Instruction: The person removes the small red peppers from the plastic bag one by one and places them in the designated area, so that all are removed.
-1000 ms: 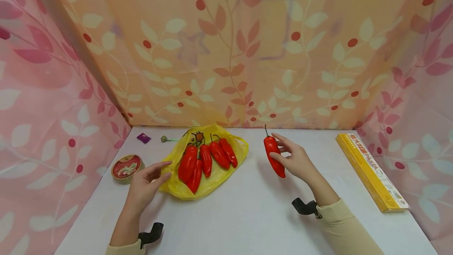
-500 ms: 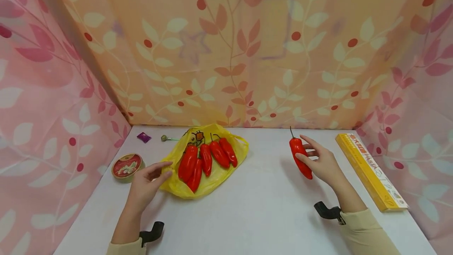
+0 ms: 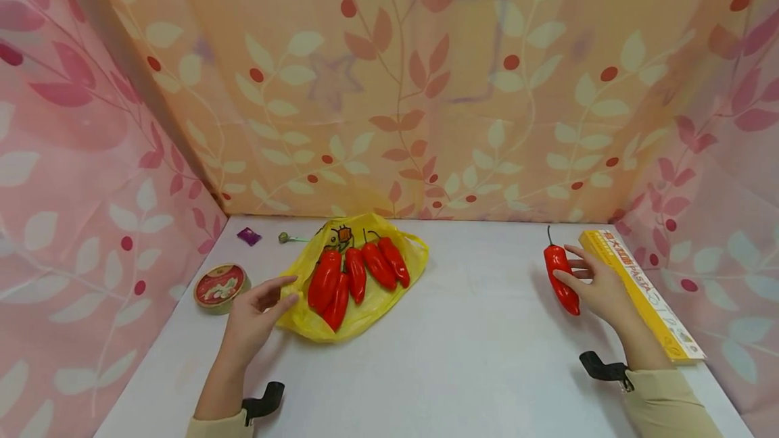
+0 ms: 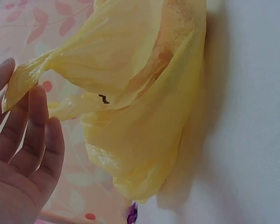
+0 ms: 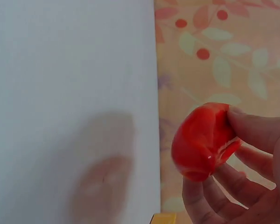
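— Where do we have the red pepper point(image 3: 561, 280) just now?

— We hold it in our right hand point(image 3: 599, 288), fingers curled round it, above the right part of the white table point(image 3: 462, 357); the wrist view shows its shadow on the surface below, so it hangs clear of the table. Its stem points up and away from us.

— And what lies closest to it?

— The long yellow pasta box point(image 3: 639, 293) sits just beside our right hand, along the table's right edge, close to the pink leaf-patterned curtain point(image 3: 718, 174).

— Our other hand?

— Our left hand point(image 3: 252, 320) has its fingers relaxed and lying against the near edge of the yellow plastic bag point(image 3: 365, 303). We cannot tell for sure whether they pinch the film or only touch it.

— What is on the bag?

— Five more red peppers point(image 3: 356, 276) lie side by side on it, well apart from the one we hold, with bare table between.

— Anything further out?

— A round tin point(image 3: 220, 286) sits just left of our left hand. Behind it, near the back wall, lie a small purple wrapper point(image 3: 248, 236) and a little green-stemmed thing point(image 3: 287, 238).
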`<state>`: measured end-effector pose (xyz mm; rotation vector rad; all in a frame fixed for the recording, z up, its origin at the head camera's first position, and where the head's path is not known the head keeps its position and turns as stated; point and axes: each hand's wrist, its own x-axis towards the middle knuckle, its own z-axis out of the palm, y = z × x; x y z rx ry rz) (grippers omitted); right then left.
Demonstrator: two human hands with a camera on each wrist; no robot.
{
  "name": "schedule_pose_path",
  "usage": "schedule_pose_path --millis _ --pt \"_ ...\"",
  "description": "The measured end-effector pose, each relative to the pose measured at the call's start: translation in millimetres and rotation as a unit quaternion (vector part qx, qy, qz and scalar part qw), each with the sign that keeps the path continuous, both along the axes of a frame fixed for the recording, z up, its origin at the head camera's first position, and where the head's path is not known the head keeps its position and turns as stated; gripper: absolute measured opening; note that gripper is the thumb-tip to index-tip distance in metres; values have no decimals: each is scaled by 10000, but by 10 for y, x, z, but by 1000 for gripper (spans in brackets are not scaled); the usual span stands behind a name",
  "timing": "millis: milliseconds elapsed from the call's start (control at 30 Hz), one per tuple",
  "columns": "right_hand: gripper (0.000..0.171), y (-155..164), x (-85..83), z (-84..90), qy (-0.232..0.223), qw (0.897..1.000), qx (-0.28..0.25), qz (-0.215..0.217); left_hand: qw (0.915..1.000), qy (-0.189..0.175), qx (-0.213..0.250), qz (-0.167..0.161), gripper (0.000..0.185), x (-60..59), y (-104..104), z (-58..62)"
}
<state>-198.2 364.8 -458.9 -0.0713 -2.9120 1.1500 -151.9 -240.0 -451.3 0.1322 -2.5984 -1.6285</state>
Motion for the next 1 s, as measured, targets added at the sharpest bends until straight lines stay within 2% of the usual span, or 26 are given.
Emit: schedule_pose_path --millis 200,433,667,1000 --pt "77 164 21 -73 -110 9997 136 -149 9999 53 -63 -84 44 3 -2 2" --pt "76 317 19 -230 -550 9974 292 -367 9999 2 -115 -87 44 -5 9 4" --pt "72 407 5 -370 -672 9959 486 -360 9998 67 -170 -115 43 -4 7 -15" --pt "77 438 -10 -334 -678 9960 464 -356 9998 34 -143 -115 44 -14 -2 -23"
